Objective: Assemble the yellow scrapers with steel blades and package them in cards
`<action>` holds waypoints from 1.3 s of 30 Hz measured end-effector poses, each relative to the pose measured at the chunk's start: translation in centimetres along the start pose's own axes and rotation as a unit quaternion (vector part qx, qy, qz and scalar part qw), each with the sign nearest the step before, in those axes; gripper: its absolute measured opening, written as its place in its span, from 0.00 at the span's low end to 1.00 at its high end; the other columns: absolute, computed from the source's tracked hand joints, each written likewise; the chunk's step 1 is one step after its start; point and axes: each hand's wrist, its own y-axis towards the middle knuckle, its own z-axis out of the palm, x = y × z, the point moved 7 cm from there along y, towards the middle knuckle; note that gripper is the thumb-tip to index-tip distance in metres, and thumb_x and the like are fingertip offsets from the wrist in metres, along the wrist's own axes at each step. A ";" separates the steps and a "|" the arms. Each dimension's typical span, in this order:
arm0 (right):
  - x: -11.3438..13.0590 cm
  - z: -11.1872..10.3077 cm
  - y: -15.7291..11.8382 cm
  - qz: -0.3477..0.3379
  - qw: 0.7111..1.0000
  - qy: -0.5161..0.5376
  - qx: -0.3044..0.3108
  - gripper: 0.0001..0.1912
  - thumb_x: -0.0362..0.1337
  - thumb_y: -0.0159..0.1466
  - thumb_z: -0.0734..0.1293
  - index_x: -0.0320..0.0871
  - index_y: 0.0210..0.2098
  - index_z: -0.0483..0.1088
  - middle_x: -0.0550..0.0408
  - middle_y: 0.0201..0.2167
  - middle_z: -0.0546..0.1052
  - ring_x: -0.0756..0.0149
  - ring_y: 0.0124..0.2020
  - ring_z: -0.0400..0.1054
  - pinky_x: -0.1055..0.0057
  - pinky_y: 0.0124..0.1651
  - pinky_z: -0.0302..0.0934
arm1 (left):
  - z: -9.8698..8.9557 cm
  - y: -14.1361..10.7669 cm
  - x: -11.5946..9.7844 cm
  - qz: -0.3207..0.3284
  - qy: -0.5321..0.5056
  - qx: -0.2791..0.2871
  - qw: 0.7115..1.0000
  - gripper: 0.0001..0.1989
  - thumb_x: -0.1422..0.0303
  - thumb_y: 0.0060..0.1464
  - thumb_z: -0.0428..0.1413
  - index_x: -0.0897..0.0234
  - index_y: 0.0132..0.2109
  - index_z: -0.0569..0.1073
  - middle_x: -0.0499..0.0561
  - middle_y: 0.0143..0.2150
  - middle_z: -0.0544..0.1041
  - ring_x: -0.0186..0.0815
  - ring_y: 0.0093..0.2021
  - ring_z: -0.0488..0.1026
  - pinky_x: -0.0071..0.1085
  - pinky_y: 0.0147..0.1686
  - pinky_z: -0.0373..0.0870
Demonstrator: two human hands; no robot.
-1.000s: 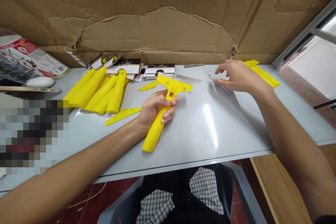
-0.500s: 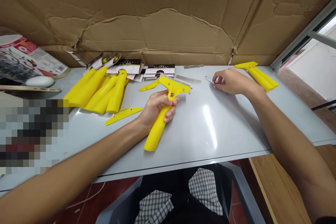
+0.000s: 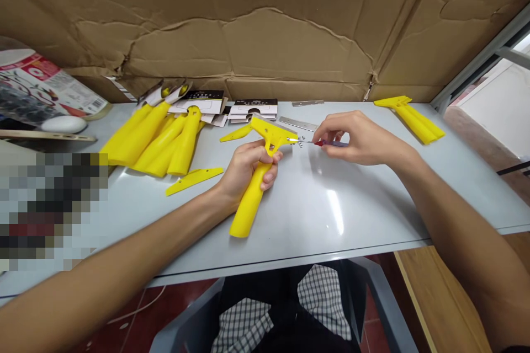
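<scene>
My left hand [image 3: 249,170] is wrapped round the neck of a yellow scraper [image 3: 247,207], its head tilted up and away from me. A metal blade edge shows along the top of that head. In my right hand [image 3: 345,135] I pinch a small screwdriver [image 3: 317,143] with a red and dark handle. Its shaft points left, and the tip meets or overlaps the right end of the scraper's head; exact contact is hard to tell. Several tiny screws [image 3: 302,140] lie just beyond that end. Loose yellow cover strips [image 3: 194,181] rest left of my left hand.
Yellow scraper handles [image 3: 143,140] are piled at the left, beside printed cards [image 3: 252,109]. Metal blades [image 3: 297,123] lie behind the scraper. More yellow scrapers [image 3: 409,118] sit at the far right. A cardboard sheet [image 3: 232,44] walls the table's back; a plastic jar [image 3: 53,85] leans at the left.
My right hand has moved left with the screwdriver, bringing its tip to the scraper's right end. My left hand still holds the scraper in nearly the same place.
</scene>
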 end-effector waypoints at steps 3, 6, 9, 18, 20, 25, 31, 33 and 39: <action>-0.2 0.1 0.0 -0.005 1.000 -0.020 -0.002 0.12 0.30 0.62 0.70 0.47 0.42 0.82 0.54 0.39 0.84 0.61 0.37 0.74 0.63 0.43 0.66 | 0.1 0.0 -0.1 0.004 0.004 0.005 1.000 0.09 0.72 0.40 0.60 0.64 0.31 0.69 0.48 0.24 0.72 0.26 0.14 0.61 0.24 0.10 0.56; -0.2 0.2 0.0 -0.009 0.999 -0.040 0.000 0.11 0.30 0.64 0.69 0.46 0.43 0.81 0.53 0.39 0.83 0.61 0.38 0.74 0.64 0.43 0.66 | 0.2 -0.1 -0.2 0.007 0.013 -0.002 1.000 0.09 0.72 0.39 0.60 0.65 0.30 0.69 0.48 0.25 0.72 0.25 0.14 0.61 0.23 0.10 0.56; -0.3 0.3 0.0 -0.006 0.999 -0.052 0.003 0.11 0.30 0.65 0.69 0.44 0.44 0.81 0.51 0.40 0.82 0.61 0.38 0.74 0.64 0.43 0.66 | 0.3 -0.3 -0.3 0.004 0.021 -0.013 1.000 0.09 0.72 0.38 0.61 0.65 0.30 0.69 0.47 0.25 0.72 0.25 0.14 0.62 0.23 0.10 0.57; 0.0 0.3 -0.2 -0.009 0.997 -0.075 -0.021 0.11 0.29 0.66 0.69 0.43 0.44 0.83 0.49 0.40 0.80 0.62 0.36 0.73 0.64 0.40 0.64 | 0.2 -0.4 0.0 0.029 0.048 -0.028 0.998 0.11 0.74 0.37 0.61 0.64 0.32 0.70 0.47 0.28 0.76 0.26 0.14 0.65 0.24 0.10 0.59; 0.4 0.3 -0.3 -0.021 0.995 -0.094 -0.040 0.11 0.30 0.67 0.69 0.43 0.44 0.84 0.48 0.40 0.79 0.61 0.35 0.73 0.63 0.39 0.64 | 0.1 -0.5 0.1 0.033 0.055 -0.036 0.997 0.11 0.74 0.38 0.61 0.64 0.33 0.70 0.47 0.28 0.76 0.27 0.15 0.65 0.24 0.11 0.60; 2.1 0.1 -0.7 -0.061 0.981 -0.150 -0.105 0.10 0.32 0.71 0.68 0.43 0.42 0.83 0.48 0.41 0.81 0.61 0.35 0.74 0.63 0.38 0.64 | -0.1 -0.5 0.0 0.023 0.046 -0.054 0.997 0.10 0.73 0.37 0.61 0.65 0.31 0.71 0.47 0.26 0.74 0.27 0.15 0.65 0.24 0.10 0.58; 3.7 -0.1 -1.1 -0.101 0.963 -0.188 -0.163 0.08 0.32 0.73 0.69 0.45 0.37 0.79 0.54 0.33 0.82 0.64 0.31 0.73 0.65 0.34 0.62 | -0.2 -0.2 -0.1 0.010 0.015 -0.052 0.998 0.09 0.72 0.36 0.61 0.66 0.29 0.70 0.48 0.25 0.72 0.26 0.15 0.63 0.24 0.10 0.56; 4.2 0.1 -1.2 -0.125 0.955 -0.195 -0.183 0.09 0.31 0.73 0.69 0.45 0.35 0.78 0.55 0.31 0.81 0.64 0.31 0.73 0.65 0.34 0.63 | -0.1 -0.1 -0.2 0.007 0.011 -0.047 0.999 0.09 0.72 0.35 0.61 0.66 0.29 0.70 0.47 0.25 0.72 0.26 0.15 0.62 0.24 0.10 0.56; 5.2 0.7 -1.4 -0.179 0.941 -0.195 -0.209 0.08 0.27 0.71 0.66 0.46 0.38 0.74 0.51 0.43 0.77 0.65 0.34 0.69 0.65 0.33 0.64 | 0.0 -0.1 -0.2 0.008 0.011 -0.040 0.999 0.09 0.72 0.35 0.61 0.65 0.29 0.70 0.47 0.25 0.72 0.26 0.15 0.62 0.23 0.10 0.56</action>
